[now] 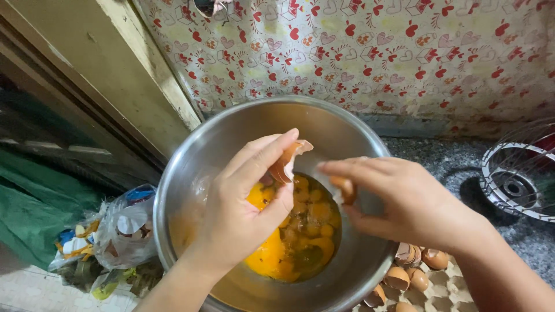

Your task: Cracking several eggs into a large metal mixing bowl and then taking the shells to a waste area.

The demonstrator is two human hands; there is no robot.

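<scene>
Head view: left hand (pixel 243 214) pinches one eggshell half (pixel 287 162) and right hand (pixel 404 202) pinches the other half (pixel 345 188), both over the steel bowl (pixel 191 173) of yolks (pixel 289 237). Shells likely light, brittle and slick; best held gently by the rims.

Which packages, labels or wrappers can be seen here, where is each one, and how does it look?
Egg tray: lower right beside the steel bowl, pale moulded cardboard, holding brown empty shells.
Plastic bag: lower left on the floor, clear and crumpled, stuffed with wrappers in white, blue and yellow.
No signs or screens visible.
</scene>
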